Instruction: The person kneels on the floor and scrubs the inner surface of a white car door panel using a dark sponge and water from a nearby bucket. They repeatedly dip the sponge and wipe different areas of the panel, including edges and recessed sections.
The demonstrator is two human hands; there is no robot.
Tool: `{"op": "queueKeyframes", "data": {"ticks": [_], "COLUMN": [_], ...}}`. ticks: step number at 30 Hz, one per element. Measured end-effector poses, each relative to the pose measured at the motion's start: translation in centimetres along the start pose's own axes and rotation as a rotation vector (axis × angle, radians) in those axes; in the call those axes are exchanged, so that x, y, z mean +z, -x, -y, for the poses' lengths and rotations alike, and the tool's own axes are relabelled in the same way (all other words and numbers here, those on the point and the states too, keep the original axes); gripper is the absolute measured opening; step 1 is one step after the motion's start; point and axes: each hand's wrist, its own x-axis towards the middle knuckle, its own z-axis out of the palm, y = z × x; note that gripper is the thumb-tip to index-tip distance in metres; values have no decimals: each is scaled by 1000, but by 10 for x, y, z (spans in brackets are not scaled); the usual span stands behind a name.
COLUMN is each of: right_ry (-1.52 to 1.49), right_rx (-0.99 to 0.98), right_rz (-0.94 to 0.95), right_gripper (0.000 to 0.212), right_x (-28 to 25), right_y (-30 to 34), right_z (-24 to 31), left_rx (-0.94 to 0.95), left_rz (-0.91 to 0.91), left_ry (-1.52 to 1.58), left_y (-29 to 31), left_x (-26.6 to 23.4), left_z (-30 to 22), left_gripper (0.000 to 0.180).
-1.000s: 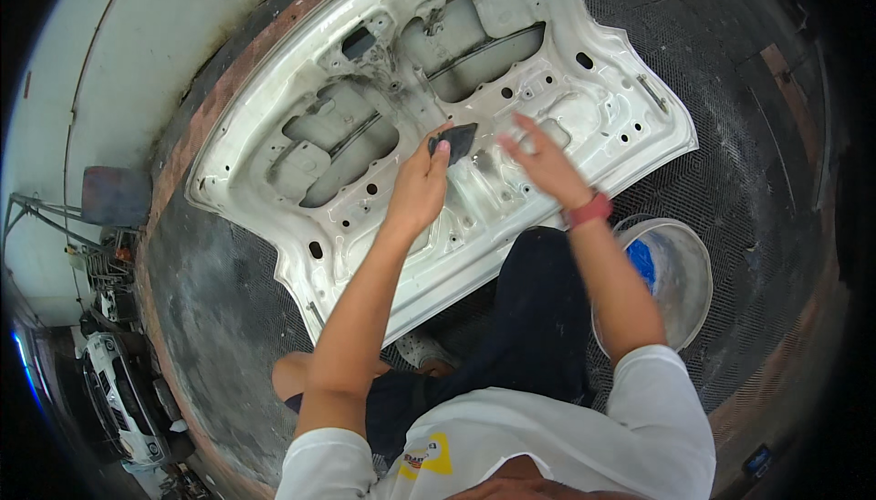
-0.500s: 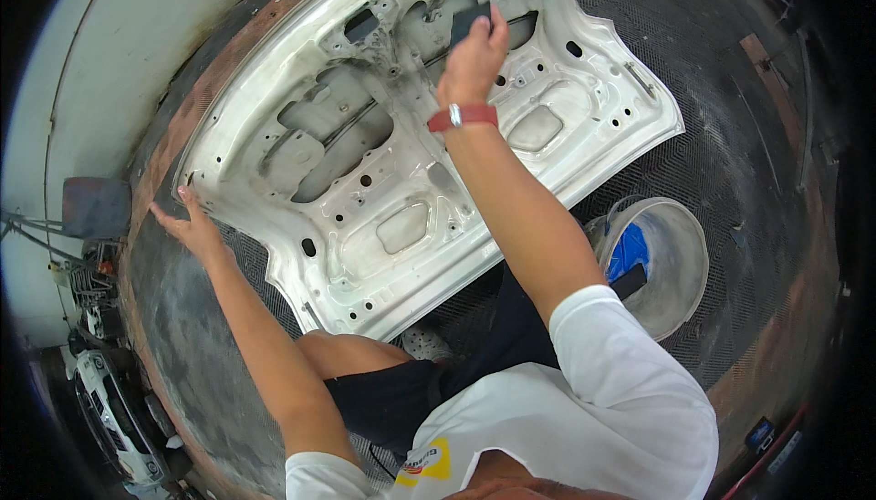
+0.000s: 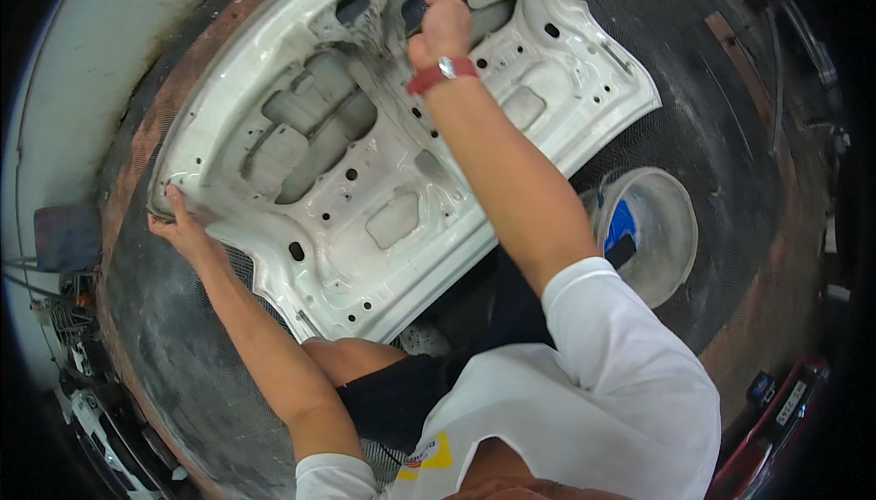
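Closing around the left corner of a white car body panel (image 3: 224,181), the left hand (image 3: 190,234), which was spread open there half a second ago, now has its thumb over the edge and its other fingers against the rim, apparently clamped on it. The panel, inner side up with its ribs and cut-outs showing, stretches across the middle above a dark, textured floor (image 3: 205,340). At its far right opening, a dark pad (image 3: 418,9) has shifted leftward, toward the central rib; the right hand (image 3: 445,30), wearing a red wristband (image 3: 444,77), holds it, fingers clamped on it. Together, these changes suggest that one hand steadies the panel while the other works the pad over its far part. Farthest right, a pale bucket (image 3: 671,244) holds something blue (image 3: 621,223), apart from both hands.
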Motion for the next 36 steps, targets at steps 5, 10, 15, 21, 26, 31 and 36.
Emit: {"op": "queueKeyframes", "data": {"ticks": [5,10,15,21,26,31,36], "right_ry": [397,759,1135,2183,2250,1945,697], "right_rx": [-58,-70,495,1028,1138,1092,874], "right_rz": [421,-154,-274,113,-67,-200,-440], "right_gripper": [60,42,42,33,27,23,22], "right_x": [-118,-270,-459,-582,-606,-613,-562], "right_y": [71,149,140,106,117,126,123], "right_z": [182,313,303,222,200,209,270], "left_rx": [-56,-16,-23,10,-6,8,5], "left_rz": [31,8,44,6,4,36,-2], "left_ry": [36,-63,-31,4,-80,-53,-97], "left_y": [-9,-15,-12,-12,2,3,13], "left_x": [-10,-17,-5,-7,-10,-5,-3], "left_z": [7,17,13,2,-4,-5,-8], "left_gripper": [95,97,92,89,95,101,95]}}
